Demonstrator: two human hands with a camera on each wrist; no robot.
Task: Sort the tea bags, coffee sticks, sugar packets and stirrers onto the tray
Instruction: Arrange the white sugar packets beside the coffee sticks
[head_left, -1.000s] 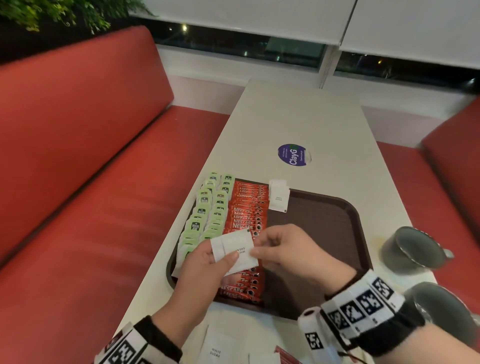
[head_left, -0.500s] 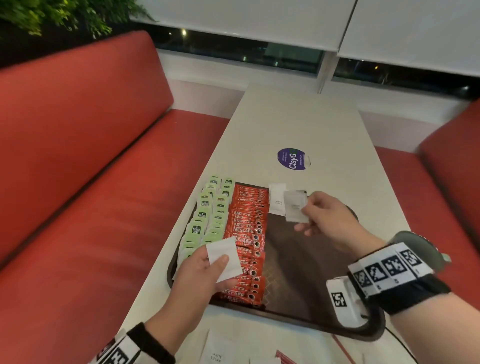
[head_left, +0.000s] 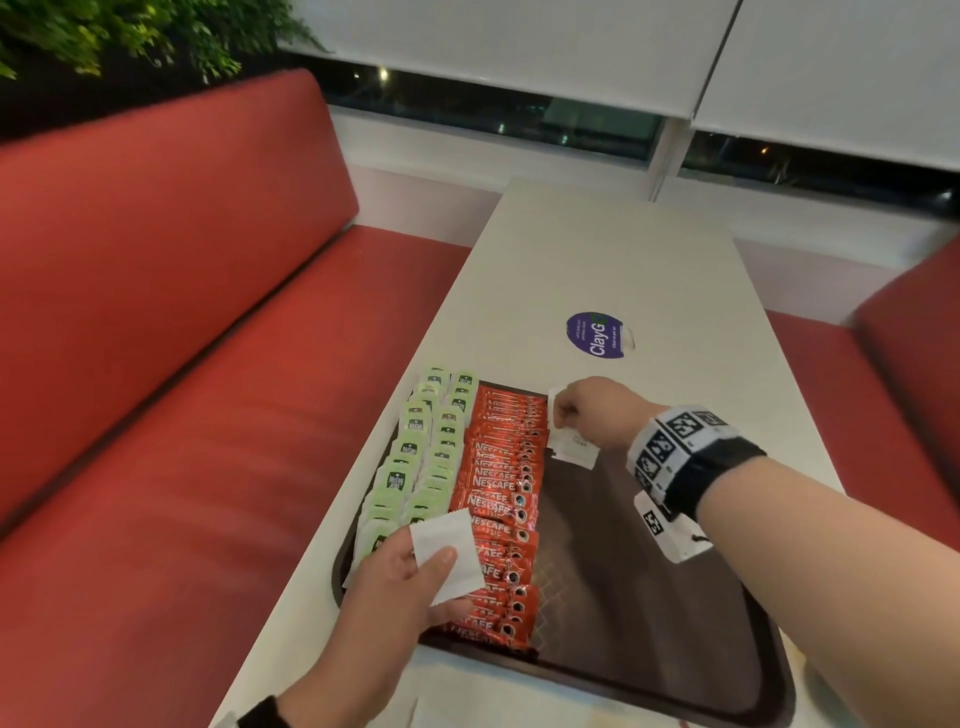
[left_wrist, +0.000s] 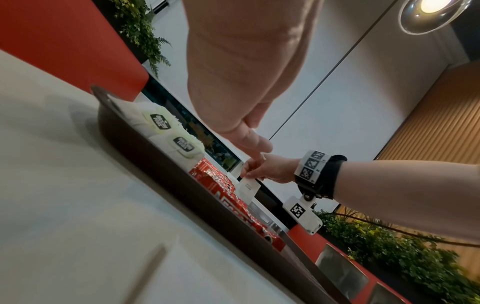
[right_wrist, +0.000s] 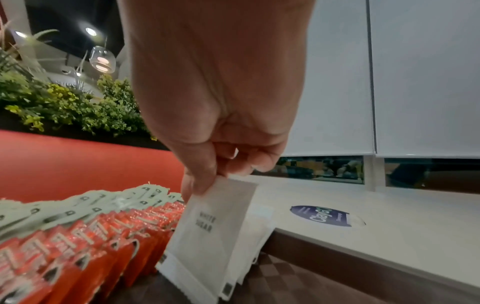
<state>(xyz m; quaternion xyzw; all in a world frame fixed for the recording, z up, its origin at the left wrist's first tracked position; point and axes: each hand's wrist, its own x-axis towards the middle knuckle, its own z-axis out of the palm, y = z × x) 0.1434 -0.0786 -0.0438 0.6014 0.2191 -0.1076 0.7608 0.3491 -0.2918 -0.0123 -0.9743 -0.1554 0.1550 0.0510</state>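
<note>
Tea bags (head_left: 423, 467) left of coffee sticks (head_left: 501, 499)

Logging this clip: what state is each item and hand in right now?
Brown plastic tray: on table, right part bare.
Green tea bags: two rows on tray.
Red coffee sticks: one overlapping row.
Right hand: pinching white sugar packet, lowering it.
Left hand: holding another white packet.

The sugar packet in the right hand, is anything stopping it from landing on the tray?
Nothing visible blocks it. The right hand pinches the white sugar packet by its top edge, just above the sugar packets already laid at the tray's far end, beside the red Nescafe sticks. Bare tray lies in front of it.
</note>
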